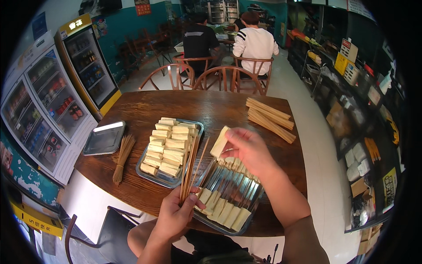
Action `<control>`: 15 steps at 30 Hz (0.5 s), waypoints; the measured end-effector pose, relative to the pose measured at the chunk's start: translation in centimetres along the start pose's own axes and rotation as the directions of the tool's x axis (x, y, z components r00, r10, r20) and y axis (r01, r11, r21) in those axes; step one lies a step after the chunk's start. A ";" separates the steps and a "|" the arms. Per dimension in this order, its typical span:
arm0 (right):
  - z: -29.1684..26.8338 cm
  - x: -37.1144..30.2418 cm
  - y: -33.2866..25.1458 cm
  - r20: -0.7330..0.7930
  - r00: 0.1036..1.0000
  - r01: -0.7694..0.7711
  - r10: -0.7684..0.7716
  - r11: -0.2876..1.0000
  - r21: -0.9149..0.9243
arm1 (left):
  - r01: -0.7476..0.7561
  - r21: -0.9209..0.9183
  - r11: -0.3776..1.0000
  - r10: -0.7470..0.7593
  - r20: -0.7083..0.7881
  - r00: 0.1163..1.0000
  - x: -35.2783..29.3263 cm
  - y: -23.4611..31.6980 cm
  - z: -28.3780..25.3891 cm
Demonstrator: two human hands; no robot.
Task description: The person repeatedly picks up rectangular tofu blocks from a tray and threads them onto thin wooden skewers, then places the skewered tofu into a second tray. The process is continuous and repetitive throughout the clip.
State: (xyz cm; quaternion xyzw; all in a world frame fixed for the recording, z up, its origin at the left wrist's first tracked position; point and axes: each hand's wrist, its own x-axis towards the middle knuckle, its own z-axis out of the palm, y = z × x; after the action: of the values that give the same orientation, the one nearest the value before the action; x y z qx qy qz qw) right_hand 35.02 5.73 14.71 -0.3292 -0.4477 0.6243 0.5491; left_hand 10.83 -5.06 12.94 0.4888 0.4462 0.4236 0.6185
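Wooden surface (220, 103): I count three metal trays (104, 139); right fingers (238, 138) pinch one pale block (219, 143), left fingers (190, 203) closed around one bunch of sticks (189, 171).

- Left on the table (211, 105): a pan (104, 139), a stick bundle (124, 156) beside it
- Middle: blocks (175, 144) on a tray (163, 177)
- Right of that: skewers (226, 213) in another tray (213, 225)
- Back right: loose sticks (271, 119)

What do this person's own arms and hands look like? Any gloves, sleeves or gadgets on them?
Both the left hand and right hand are ordinary human hands, without gloves. The left forearm and right forearm are bare, with no watch, bracelet, cable or marking visible. Whether a sleeve begins higher on the right arm is unclear.
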 end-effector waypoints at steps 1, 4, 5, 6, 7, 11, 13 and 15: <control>-0.8 -0.1 -0.1 -0.025 0.999 -0.023 0.023 1.000 -0.010 | -0.002 0.038 0.999 0.002 0.022 1.000 0.0 -0.1 -0.1; -3.5 -0.7 -0.3 -0.048 0.989 -0.147 0.140 0.973 -0.181 | -0.040 0.120 0.992 0.035 0.044 0.998 0.4 -0.6 0.4; -4.6 -0.9 -0.4 -0.054 0.981 -0.194 0.186 0.946 -0.261 | -0.058 0.140 0.988 0.052 0.047 0.998 0.7 -0.8 0.8; -5.7 -1.1 -0.5 -0.090 0.971 -0.238 0.220 0.907 -0.348 | -0.046 0.162 0.986 0.037 0.058 0.998 1.2 -1.1 1.2; -6.7 -1.1 -0.7 -0.127 0.961 -0.278 0.247 0.857 -0.433 | -0.040 0.183 0.982 0.027 0.069 0.997 1.9 -1.6 1.6; -9.9 -2.3 -0.3 -0.282 0.950 -0.308 0.133 0.544 -0.780 | -0.072 0.350 0.934 0.031 0.121 0.992 4.2 -2.8 3.4; -9.5 -3.4 0.4 -0.228 0.974 -0.211 -0.010 0.343 -0.915 | -0.043 0.410 0.911 -0.001 0.106 0.994 4.9 -3.6 3.7; -9.1 -4.9 1.3 0.111 0.983 0.143 -0.149 0.224 -0.964 | -0.032 0.435 0.900 -0.010 0.093 0.996 5.5 -3.8 3.7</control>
State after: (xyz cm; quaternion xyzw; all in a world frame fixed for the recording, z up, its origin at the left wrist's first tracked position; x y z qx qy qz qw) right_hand 43.65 2.72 9.67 -0.5555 -0.7641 0.1608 0.2860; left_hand 16.08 -1.27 8.87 0.6364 0.4976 0.2933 0.5113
